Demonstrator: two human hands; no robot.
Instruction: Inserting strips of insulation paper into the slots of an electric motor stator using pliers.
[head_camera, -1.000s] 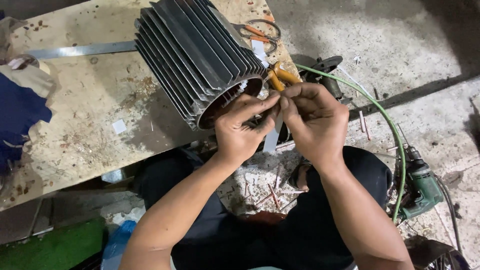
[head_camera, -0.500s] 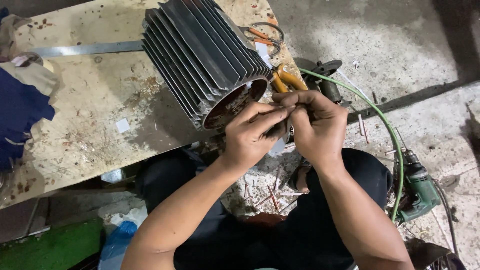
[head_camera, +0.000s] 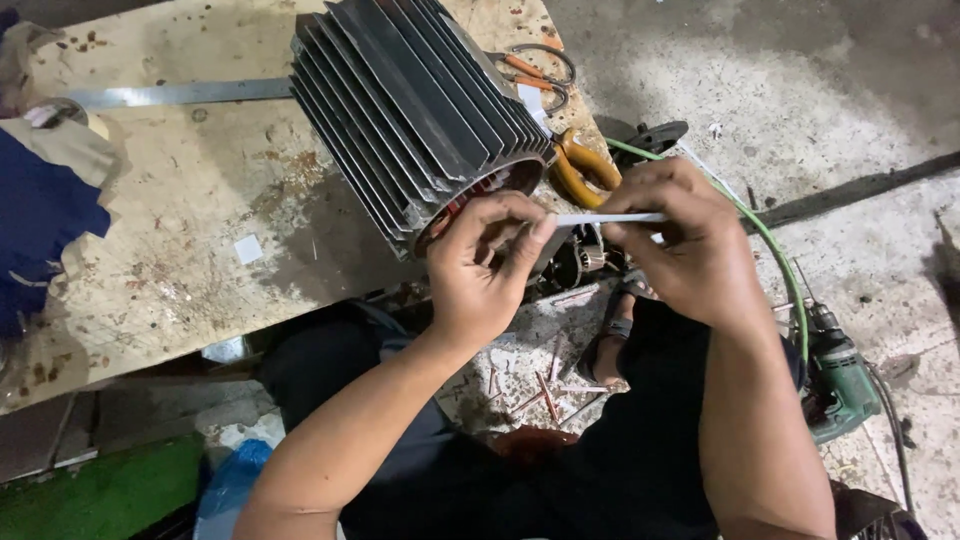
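White strip (head_camera: 610, 218), thin and flat, is pinched at centre frame between both hands, just in front of the open end of the finned motor housing (head_camera: 420, 110) lying on the wooden bench (head_camera: 180, 210). Left hand (head_camera: 480, 270) clamps its near end with the fingertips; right hand (head_camera: 690, 240) is closed around the other end. Judging by this, the strip is being straightened or folded; feeding it in would call for careful alignment with the housing's opening

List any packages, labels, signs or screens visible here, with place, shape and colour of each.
Small white square paper tag: lies flat on the worn wooden workbench, left of the dark finned metal motor housing; blank as far as visible.
White paper label: rectangular, behind the housing, beside the orange-handled scissors.
Crumpled blue plastic bag: on the floor, bottom left.
No signs or screens.
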